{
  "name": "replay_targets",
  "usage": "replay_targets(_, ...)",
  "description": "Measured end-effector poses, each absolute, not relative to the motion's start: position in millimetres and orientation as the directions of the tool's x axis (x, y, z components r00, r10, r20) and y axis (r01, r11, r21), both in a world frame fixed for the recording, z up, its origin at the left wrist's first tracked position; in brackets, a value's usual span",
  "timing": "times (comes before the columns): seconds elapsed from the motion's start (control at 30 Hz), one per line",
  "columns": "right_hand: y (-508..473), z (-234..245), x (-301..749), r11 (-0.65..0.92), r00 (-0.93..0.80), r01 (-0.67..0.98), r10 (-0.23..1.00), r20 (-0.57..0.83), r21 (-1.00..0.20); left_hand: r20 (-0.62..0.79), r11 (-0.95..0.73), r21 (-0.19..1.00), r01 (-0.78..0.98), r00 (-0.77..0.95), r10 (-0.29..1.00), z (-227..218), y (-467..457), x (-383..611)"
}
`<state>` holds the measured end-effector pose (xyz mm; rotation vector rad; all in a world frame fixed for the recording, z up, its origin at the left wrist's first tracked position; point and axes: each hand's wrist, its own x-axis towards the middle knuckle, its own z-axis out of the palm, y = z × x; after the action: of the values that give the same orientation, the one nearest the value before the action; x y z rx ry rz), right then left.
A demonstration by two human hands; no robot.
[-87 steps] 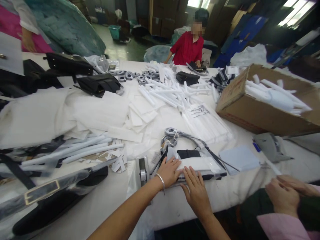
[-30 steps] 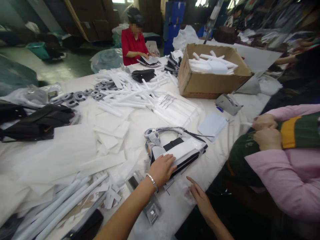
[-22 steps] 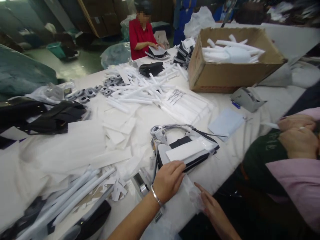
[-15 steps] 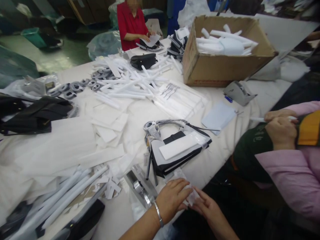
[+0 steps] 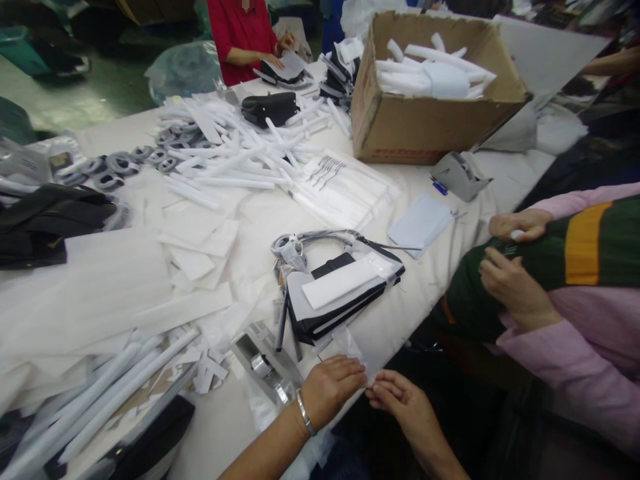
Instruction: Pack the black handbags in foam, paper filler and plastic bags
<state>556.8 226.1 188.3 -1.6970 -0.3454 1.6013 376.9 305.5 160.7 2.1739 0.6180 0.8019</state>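
Observation:
My left hand, with a silver bracelet on the wrist, and my right hand meet at the near table edge. Both pinch a thin clear plastic film, fingers closed on it. Just beyond them lies a black bag with a white foam sheet on top and its wrapped strap looped behind. A metal tape dispenser rests left of my left hand.
A person in pink sleeves sits at my right, handling a dark green garment. A cardboard box of white foam rolls stands far right. White foam tubes, sheets and black bags cover the table. A person in red works opposite.
My hands left the bag's foam sheet and drew back to the table edge, where they now pinch the clear film. The view swung right and down.

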Motion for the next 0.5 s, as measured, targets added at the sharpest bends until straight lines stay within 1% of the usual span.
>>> replay_targets(0.17,224.8,177.6,554.6,-0.640,0.183,-0.320,0.681,-0.709,-0.698,0.255,-0.459,0.865,0.203,0.610,0.750,161.9,299.5,381.8)
replay_targets(0.27,227.0,169.3,553.5,-0.628,0.189,-0.326,0.689,-0.700,-0.706,0.196,-0.376,0.899,0.223,0.564,0.802,158.7,295.0,384.6)
replay_targets(0.4,228.1,171.6,553.2,-0.627,0.157,-0.332,0.700,-0.697,-0.705,0.152,-0.317,0.917,0.241,0.525,0.838,154.7,292.3,384.1)
replay_targets(0.5,223.5,181.4,554.9,-0.618,0.143,-0.352,0.707,-0.693,-0.703,0.151,-0.312,0.921,0.234,0.524,0.838,155.6,292.0,380.5)
